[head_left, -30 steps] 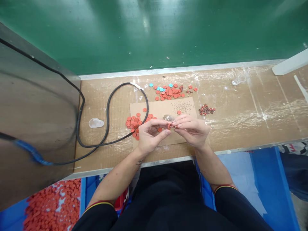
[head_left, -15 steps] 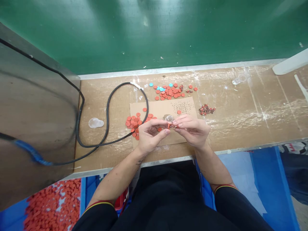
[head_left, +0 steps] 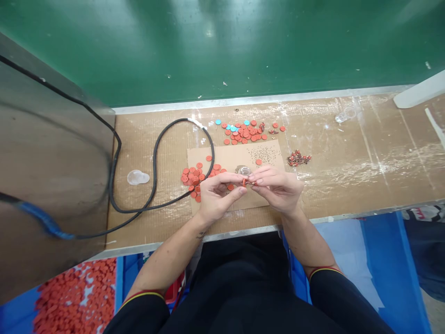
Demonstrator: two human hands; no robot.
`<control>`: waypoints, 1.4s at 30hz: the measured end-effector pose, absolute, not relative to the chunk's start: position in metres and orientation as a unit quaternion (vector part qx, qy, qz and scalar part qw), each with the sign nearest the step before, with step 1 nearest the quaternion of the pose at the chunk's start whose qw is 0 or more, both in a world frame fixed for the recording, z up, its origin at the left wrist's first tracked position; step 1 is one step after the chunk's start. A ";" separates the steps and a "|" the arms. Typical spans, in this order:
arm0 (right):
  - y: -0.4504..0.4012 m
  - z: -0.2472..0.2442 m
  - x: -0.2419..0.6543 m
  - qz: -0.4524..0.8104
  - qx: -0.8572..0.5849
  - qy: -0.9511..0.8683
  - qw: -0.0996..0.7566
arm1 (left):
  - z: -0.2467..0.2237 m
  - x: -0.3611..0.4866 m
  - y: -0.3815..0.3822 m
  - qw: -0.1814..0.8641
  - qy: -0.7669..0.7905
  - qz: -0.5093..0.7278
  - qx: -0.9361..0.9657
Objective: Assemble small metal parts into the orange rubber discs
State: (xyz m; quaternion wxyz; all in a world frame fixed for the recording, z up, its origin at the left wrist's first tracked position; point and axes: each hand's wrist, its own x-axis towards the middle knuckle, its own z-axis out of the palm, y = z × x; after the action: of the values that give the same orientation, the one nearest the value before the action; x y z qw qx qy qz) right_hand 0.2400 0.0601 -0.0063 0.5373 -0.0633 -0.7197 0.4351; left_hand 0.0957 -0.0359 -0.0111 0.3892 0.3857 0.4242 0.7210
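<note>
My left hand pinches a small red disc on edge between thumb and fingertips. Close against it, my right hand is closed on a small dark and red piece, mostly hidden by the fingers. Just behind the fingertips a round metal piece lies on a cardboard sheet. Loose red discs are piled left of my left hand. Tiny dark bits are scattered at the sheet's back right, near a single red disc.
Red and blue discs lie behind the sheet, and small dark-red parts to its right. A black cable loops across the left. Clear plastic pieces rest at both sides. Below left, a blue bin holds many red discs.
Both hands stay in nearly the same place. The red disc between the fingertips has turned slightly.
</note>
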 end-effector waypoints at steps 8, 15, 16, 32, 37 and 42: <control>0.068 -0.002 0.250 0.370 -0.137 -0.729 0.559 | -0.009 0.089 -0.031 0.361 0.443 0.750 0.332; 0.082 -0.007 0.259 0.213 -0.219 -0.851 0.427 | -0.013 0.060 -0.021 0.333 0.462 0.797 0.204; 0.082 -0.008 0.259 0.203 -0.221 -0.860 0.414 | -0.014 0.057 -0.021 0.337 0.461 0.797 0.194; 0.076 -0.012 0.251 0.138 -0.228 -0.892 0.366 | -0.019 0.056 -0.022 0.354 0.464 0.782 0.219; 0.078 -0.013 0.251 0.139 -0.217 -0.893 0.368 | -0.020 0.057 -0.022 0.339 0.479 0.776 0.230; 0.079 -0.014 0.250 0.124 -0.213 -0.897 0.366 | -0.019 0.057 -0.022 0.350 0.464 0.778 0.237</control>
State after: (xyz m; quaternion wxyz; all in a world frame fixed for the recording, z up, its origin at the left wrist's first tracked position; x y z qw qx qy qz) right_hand 0.2496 0.0788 -0.0140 0.3658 -0.2135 -0.8974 0.1238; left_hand 0.0568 -0.0222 -0.0194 0.3501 0.2372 0.4640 0.7784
